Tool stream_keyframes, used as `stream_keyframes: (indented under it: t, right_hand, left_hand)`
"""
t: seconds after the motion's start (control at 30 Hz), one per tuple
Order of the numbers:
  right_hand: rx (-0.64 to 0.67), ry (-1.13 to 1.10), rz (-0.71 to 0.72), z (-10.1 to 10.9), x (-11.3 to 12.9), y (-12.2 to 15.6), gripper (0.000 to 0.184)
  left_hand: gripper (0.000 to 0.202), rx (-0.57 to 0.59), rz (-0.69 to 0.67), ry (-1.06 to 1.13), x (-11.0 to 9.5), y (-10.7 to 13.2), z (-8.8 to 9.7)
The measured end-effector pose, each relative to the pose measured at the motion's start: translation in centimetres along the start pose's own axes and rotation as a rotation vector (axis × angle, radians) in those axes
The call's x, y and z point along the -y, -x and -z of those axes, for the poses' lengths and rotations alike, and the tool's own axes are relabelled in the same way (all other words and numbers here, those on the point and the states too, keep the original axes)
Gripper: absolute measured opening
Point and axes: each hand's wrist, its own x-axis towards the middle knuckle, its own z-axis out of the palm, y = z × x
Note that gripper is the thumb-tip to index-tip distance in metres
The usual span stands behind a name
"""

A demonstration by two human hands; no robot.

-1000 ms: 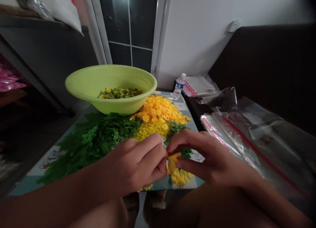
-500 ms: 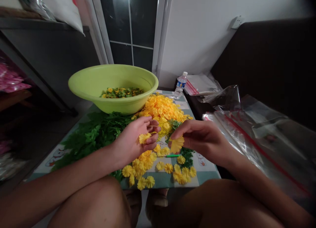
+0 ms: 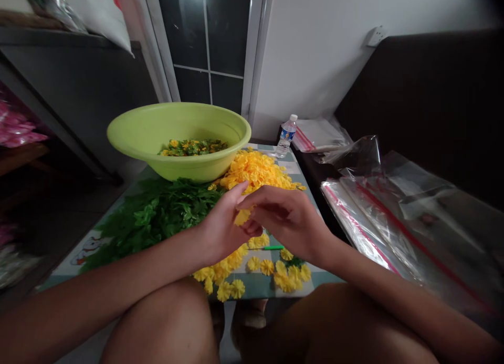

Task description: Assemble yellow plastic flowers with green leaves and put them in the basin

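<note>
My left hand (image 3: 224, 227) and my right hand (image 3: 293, 225) meet above the table, fingertips touching or nearly so. Between them shows a yellow artificial flower head (image 3: 242, 217), partly covered by the fingers. My right thumb and forefinger are closed at it. The curled fingers of my left hand lie around its lower side, and whatever stem they hold is hidden. Below are loose yellow flower heads (image 3: 289, 279) and a green pen-like stick (image 3: 273, 247). Beyond the hands rises a heap of orange-yellow flower heads (image 3: 255, 167); green artificial leaves (image 3: 165, 211) are piled at the left.
A large green basin (image 3: 179, 169) with flowers and leaves inside stands at the back of the table. A water bottle (image 3: 286, 137) is at the far right corner. Clear plastic bags (image 3: 394, 222) lie along the right side. My knees are close under the near edge.
My right hand has moved left to my left hand, carrying a yellow flower head. The hands were apart before, each with a yellow flower piece.
</note>
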Motion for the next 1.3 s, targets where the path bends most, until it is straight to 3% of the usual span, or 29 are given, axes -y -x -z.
stream_keyframes:
  t: [0.1,0.23,0.43,0.6,0.7,0.8,0.93,1.03,1.13,1.3]
  right_hand:
    - [-0.088,-0.044,-0.035,0.5,0.0,0.0,0.017]
    - [-0.218,-0.264,-0.108,1.6,-0.1,0.0,0.007]
    - [-0.353,-0.542,-0.177,2.9,-0.6,0.1,0.008]
    - [-0.325,-0.598,-0.24,3.4,-1.1,0.2,0.009]
    - [-0.372,-0.5,-0.159,3.8,-0.9,0.6,0.009]
    - [-0.403,-0.229,0.0,4.2,-0.3,1.4,0.012]
    - [-0.263,0.211,0.2,4.4,0.6,2.2,0.009]
    - [-0.174,0.422,0.354,4.3,0.7,2.3,0.011]
    - [-0.191,0.489,0.388,4.3,0.5,2.1,0.013]
    - [-0.16,0.367,0.348,4.1,0.0,2.0,0.014]
  left_hand:
    - [0.033,0.036,0.097,0.229,0.1,-0.4,-0.1]
    - [0.027,0.038,0.084,0.293,0.2,-0.7,-0.5]
    - [0.018,0.185,-0.026,0.113,0.4,-0.4,-0.5]
    - [0.005,0.079,-0.083,-0.069,0.7,-0.4,-0.5]
    - [0.006,-0.027,-0.1,-0.168,0.7,-0.6,-0.6]
    - [0.014,-0.09,-0.147,-0.278,0.5,-0.6,-0.7]
    - [0.015,-0.104,-0.326,-0.454,0.0,0.0,-1.3]
    - [0.016,-0.126,-0.463,-0.65,-0.1,0.5,-1.6]
    - [0.014,-0.117,-0.576,-0.815,0.0,0.9,-1.5]
    - [0.009,-0.1,-0.658,-0.921,0.1,1.2,-1.2]
